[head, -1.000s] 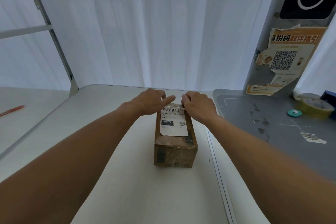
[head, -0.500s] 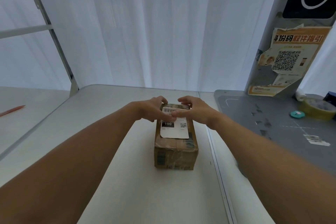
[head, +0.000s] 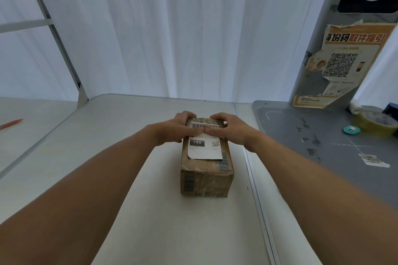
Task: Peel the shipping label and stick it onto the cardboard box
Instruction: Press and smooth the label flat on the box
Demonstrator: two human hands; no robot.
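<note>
Centrally, with the cardboard box (head: 206,170) as the landmark, nothing is showing of its inside: it is sitting taped shut on the white table (head: 133,211), and the shipping label (head: 205,148) is lying on its top face, covering the far and middle part, with its near edge looking slightly lifted.

Left of the box, the left hand (head: 174,128) is reaching in, fingers curled over the box's far left corner and thumb pressing down on the label's barcode strip. Right of it, the right hand (head: 228,127) is mirroring that, fingers draped over the far right corner and thumb lying on the label. The two thumb tips are meeting at the middle of the label; neither hand is gripping anything, both are lying spread and pressing flat.

Well left of the box, a red pen (head: 11,123) is lying on a neighbouring surface, and a metal frame (head: 58,34) is leaning up beyond it. Behind the box a white curtain (head: 183,28) is hanging across the room. Right of the box a grey mat (head: 323,148) is lying beside the table, carrying a small teal disc (head: 351,129) and a tape roll (head: 375,123), with a torn orange poster (head: 342,64) stuck on a post above them.
</note>
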